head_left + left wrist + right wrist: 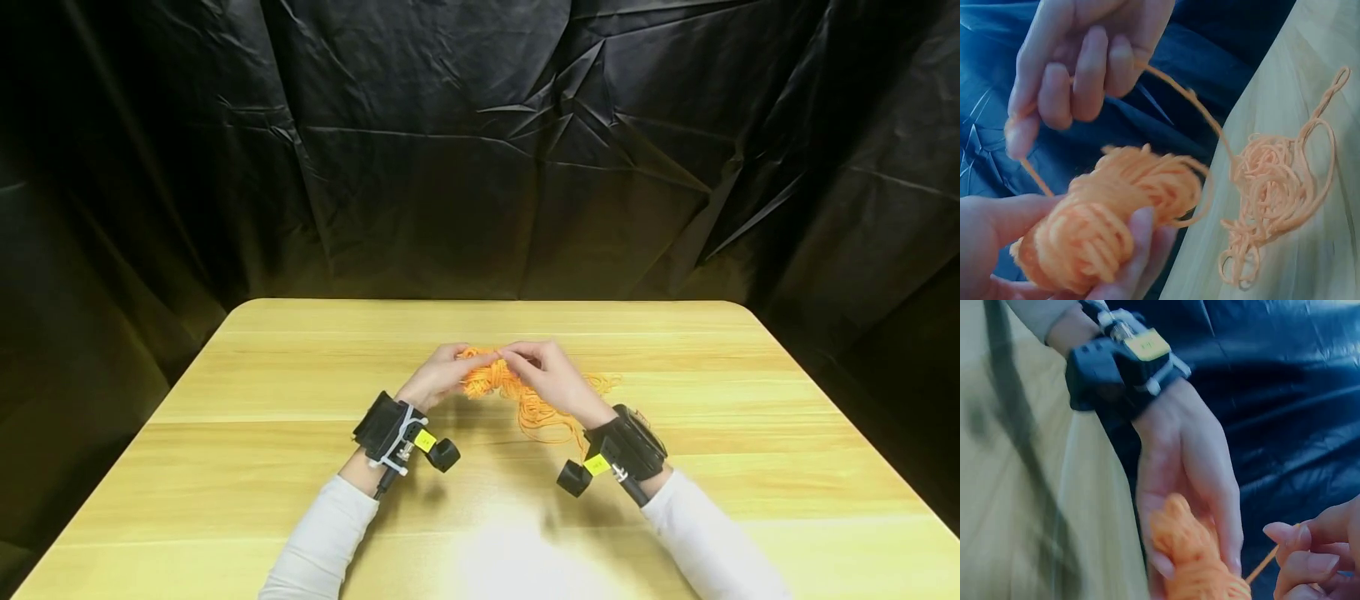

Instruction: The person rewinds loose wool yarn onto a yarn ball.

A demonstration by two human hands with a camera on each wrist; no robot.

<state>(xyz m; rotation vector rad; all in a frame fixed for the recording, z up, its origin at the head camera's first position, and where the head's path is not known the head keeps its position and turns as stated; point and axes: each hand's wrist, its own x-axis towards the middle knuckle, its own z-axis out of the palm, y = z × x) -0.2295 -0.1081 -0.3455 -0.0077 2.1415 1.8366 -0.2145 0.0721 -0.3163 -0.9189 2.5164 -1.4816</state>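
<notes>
A bundle of orange yarn [1110, 212], wound thick around its middle with loops at the ends, is gripped in my left hand [442, 372]. In the left wrist view, the left thumb and fingers curl around its near end. My right hand [551, 379] pinches a single strand [1038, 177] between thumb and forefinger, just above the bundle. From the curled right fingers [1090, 81] the same strand runs on to a loose tangle of orange yarn [1272, 181] lying on the table. The right wrist view shows the pinched strand leading to the bundle.
The light wooden table [247, 467] has rounded far corners. Behind it hangs a creased black sheet [420, 208]. Each wrist wears a black strap with a small camera, the left camera [442, 455] and right camera [574, 477] facing inward over the table.
</notes>
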